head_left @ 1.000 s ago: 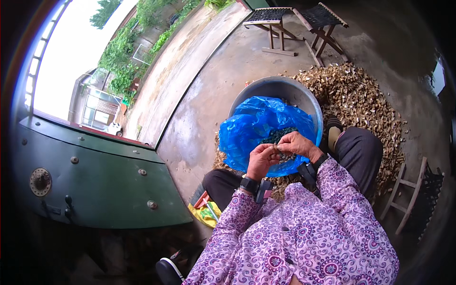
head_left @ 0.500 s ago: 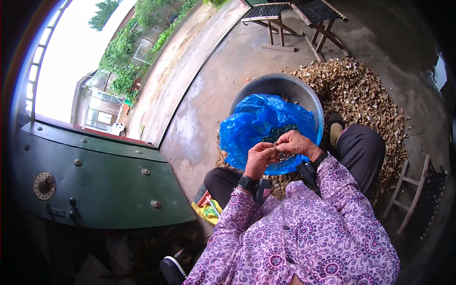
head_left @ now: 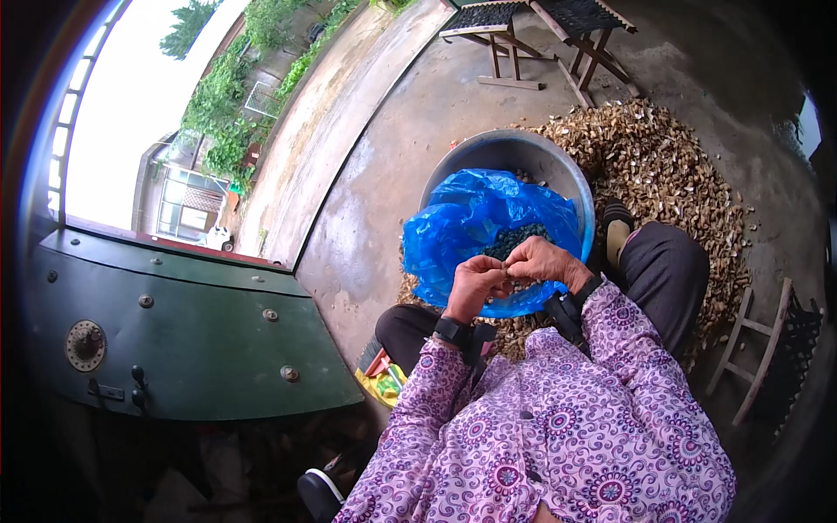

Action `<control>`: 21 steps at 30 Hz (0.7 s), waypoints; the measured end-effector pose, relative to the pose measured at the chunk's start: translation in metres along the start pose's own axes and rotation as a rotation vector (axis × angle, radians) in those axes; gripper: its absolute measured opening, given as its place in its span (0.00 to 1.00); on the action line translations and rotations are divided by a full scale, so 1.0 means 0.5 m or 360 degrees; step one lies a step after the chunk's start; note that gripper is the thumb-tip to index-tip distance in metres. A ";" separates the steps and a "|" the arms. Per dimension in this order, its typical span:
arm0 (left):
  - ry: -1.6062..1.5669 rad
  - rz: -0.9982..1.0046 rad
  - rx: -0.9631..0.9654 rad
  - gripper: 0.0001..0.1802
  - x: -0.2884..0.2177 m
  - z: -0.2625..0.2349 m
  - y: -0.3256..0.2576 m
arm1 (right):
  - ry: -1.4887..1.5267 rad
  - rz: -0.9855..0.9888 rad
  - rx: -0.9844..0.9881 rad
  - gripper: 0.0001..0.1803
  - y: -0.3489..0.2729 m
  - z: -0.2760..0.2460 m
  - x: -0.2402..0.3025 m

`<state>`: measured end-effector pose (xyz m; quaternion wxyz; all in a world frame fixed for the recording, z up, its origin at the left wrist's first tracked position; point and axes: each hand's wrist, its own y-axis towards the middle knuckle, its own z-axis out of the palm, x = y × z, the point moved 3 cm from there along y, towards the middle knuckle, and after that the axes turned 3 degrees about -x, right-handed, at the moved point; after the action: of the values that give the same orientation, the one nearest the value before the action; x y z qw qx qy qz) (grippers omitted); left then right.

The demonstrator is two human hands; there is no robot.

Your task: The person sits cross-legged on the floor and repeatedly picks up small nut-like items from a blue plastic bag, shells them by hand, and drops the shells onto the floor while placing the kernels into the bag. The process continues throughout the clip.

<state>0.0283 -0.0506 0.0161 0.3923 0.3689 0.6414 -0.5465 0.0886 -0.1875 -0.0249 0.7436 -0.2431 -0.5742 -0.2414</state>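
My left hand [head_left: 476, 286] and my right hand [head_left: 547, 261] meet fingertip to fingertip above a crumpled blue plastic bag [head_left: 458, 209]. Both are closed in a pinch, and what lies between the fingers is too small and covered to name. The bag sits inside a round grey metal basin [head_left: 445, 166], draped over its near rim. Small rounded pieces [head_left: 523, 234], tinted dark by the blue, lie in the bag just beyond my fingertips. More small tan pieces show in the basin behind the bag.
A wide heap of tan shells, like peanut shells [head_left: 671, 166], spreads around the basin's right side. Folding stools [head_left: 510, 52] stand at the back, and another stool [head_left: 758, 357] lies at right. A green metal door panel [head_left: 200, 340] is at left, a yellow bag [head_left: 381, 388] near my left leg.
My hands stay together over the bag, with only a slight shift of the fingers and left wrist. The bag and basin look the same.
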 end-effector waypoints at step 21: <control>-0.0257 -0.0154 -0.0383 0.03 0.058 0.001 0.026 | -0.1139 -0.0496 -0.0582 0.10 0.012 0.037 -0.019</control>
<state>0.0278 -0.0480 -0.0156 0.4571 0.2429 0.6856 -0.5118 0.0765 -0.1706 -0.0305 0.3969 -0.3497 -0.7735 -0.3491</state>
